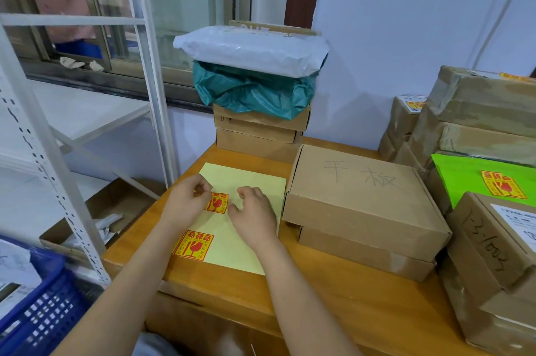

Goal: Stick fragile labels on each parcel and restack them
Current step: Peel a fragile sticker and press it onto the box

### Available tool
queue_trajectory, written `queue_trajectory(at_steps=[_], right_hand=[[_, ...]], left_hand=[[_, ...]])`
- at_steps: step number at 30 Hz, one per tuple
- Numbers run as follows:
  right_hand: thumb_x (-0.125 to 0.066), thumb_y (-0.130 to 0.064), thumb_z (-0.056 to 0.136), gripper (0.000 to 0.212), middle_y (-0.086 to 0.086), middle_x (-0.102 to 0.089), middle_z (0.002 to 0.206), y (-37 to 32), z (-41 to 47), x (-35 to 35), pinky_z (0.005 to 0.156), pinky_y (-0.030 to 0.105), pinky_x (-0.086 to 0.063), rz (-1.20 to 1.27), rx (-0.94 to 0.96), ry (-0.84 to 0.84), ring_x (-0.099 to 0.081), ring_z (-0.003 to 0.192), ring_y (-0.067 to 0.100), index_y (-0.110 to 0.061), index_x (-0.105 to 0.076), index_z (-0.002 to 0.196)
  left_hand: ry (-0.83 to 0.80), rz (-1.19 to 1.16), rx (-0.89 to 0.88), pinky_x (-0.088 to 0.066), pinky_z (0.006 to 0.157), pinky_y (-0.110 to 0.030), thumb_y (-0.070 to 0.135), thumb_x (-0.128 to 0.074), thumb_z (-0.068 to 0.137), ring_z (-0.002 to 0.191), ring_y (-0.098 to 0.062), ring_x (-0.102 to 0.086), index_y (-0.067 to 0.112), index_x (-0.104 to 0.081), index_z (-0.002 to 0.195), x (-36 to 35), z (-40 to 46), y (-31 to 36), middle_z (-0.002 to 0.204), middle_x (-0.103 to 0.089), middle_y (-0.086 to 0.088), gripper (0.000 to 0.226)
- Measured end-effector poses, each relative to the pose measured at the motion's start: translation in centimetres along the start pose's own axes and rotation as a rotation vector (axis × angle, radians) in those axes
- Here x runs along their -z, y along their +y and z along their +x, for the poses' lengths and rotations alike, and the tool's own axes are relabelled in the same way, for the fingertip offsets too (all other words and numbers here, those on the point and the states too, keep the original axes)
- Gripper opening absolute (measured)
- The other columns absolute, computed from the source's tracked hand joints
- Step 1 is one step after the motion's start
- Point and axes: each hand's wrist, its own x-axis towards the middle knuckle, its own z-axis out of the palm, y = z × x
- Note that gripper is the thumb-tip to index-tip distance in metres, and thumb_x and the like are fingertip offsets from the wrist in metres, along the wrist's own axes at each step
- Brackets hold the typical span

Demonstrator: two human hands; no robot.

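Note:
A pale yellow backing sheet lies flat on the wooden table. Two red-and-yellow fragile labels sit on it: one between my hands, one nearer me. My left hand pinches the upper left corner of the far label. My right hand rests on the sheet with fingers curled, pressing it down. Right of the sheet, a cardboard box with handwriting sits on a flatter box.
Behind the sheet a stack of boxes carries a green bag and a white mailer. Labelled parcels pile up at the right. A white metal rack and a blue basket stand at the left.

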Motion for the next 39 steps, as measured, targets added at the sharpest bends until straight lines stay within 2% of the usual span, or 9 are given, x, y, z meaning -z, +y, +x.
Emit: queue_trajectory(at_steps=[3,11,16,21,25,28,32,35,39], right_hand=[[-0.05,-0.035,0.095,0.039,-0.002,-0.052,0.131,-0.1,0.0,-0.2,0.09,0.035,-0.048,-0.011,0.018,0.003,-0.048,0.121,0.018,-0.02,-0.053,0.13],[-0.053,-0.021,0.095,0.012,-0.001,-0.057,0.107,-0.4,-0.5,-0.5,0.081,0.037,-0.051,0.086,0.126,0.022,-0.058,0.093,0.018,-0.013,-0.061,0.099],[-0.051,-0.02,0.096,0.011,0.001,-0.058,0.106,-0.4,-0.6,-0.2,0.075,0.031,-0.047,0.117,0.093,0.052,-0.055,0.09,0.017,-0.013,-0.059,0.1],[-0.046,-0.02,0.098,0.011,0.003,-0.057,0.106,-0.5,-1.0,0.0,0.058,0.017,-0.034,0.141,0.07,0.093,-0.048,0.083,0.012,-0.012,-0.052,0.102],[-0.046,-0.019,0.098,0.01,0.004,-0.057,0.106,-0.4,-1.3,0.1,0.063,0.023,-0.037,0.204,0.035,0.096,-0.049,0.085,0.013,-0.011,-0.051,0.101],[-0.046,-0.018,0.097,0.008,0.004,-0.057,0.104,-0.4,-1.5,0.2,0.059,0.017,-0.035,0.23,0.03,0.098,-0.05,0.086,0.014,-0.011,-0.051,0.1],[-0.048,-0.018,0.096,0.008,0.003,-0.056,0.104,-0.6,-2.1,0.4,0.063,0.02,-0.039,0.242,0.052,0.084,-0.052,0.086,0.014,-0.012,-0.051,0.1],[-0.049,-0.019,0.095,0.007,0.001,-0.055,0.105,-1.4,-2.8,1.3,0.071,0.028,-0.045,0.245,0.101,0.092,-0.054,0.088,0.016,-0.014,-0.05,0.1],[-0.047,-0.022,0.095,0.008,-0.003,-0.052,0.104,-2.9,-4.3,3.6,0.076,0.034,-0.045,0.216,0.215,0.143,-0.051,0.091,0.015,-0.016,-0.048,0.1]], left_hand=[[-0.003,-0.139,0.024,-0.04,0.073,-0.018,0.002,-0.053,0.09,0.094,-0.01,-0.056,0.008,-0.056,0.079,0.3,-0.2,0.0,0.093,-0.064,-0.002,0.014],[-0.057,-0.299,-0.013,-0.043,0.079,-0.022,-0.003,-0.051,0.091,0.093,-0.016,-0.06,0.0,-0.059,0.08,0.8,-0.4,0.0,0.088,-0.065,-0.007,0.013],[-0.041,-0.359,0.047,-0.047,0.08,-0.023,-0.003,-0.043,0.093,0.09,-0.013,-0.062,0.001,-0.06,0.099,0.7,-0.3,0.1,0.092,-0.068,-0.007,0.018],[-0.014,-0.315,0.109,-0.043,0.075,-0.02,0.004,-0.035,0.098,0.088,-0.014,-0.057,0.007,-0.061,0.1,0.5,-0.1,0.2,0.091,-0.064,-0.006,0.026],[-0.001,-0.31,0.133,-0.044,0.075,-0.02,0.002,-0.036,0.097,0.083,-0.013,-0.056,0.002,-0.061,0.102,0.4,-0.1,0.5,0.087,-0.062,-0.005,0.026],[-0.045,-0.188,0.121,-0.043,0.073,-0.021,0.007,-0.04,0.098,0.085,-0.014,-0.056,0.01,-0.062,0.101,0.6,-0.1,0.7,0.089,-0.061,-0.002,0.022],[-0.076,-0.015,0.053,-0.044,0.071,-0.023,0.017,-0.045,0.099,0.089,-0.014,-0.061,0.017,-0.06,0.103,1.4,0.6,1.7,0.093,-0.067,0.0,0.016],[-0.026,-0.077,-0.028,-0.044,0.074,-0.02,0.018,-0.045,0.098,0.091,-0.009,-0.063,0.012,-0.063,0.101,1.8,0.9,4.0,0.091,-0.068,0.003,0.019],[-0.014,-0.371,-0.06,-0.048,0.084,-0.031,0.023,-0.041,0.1,0.09,-0.017,-0.066,0.009,-0.067,0.097,2.5,0.7,6.4,0.091,-0.071,-0.004,0.029]])
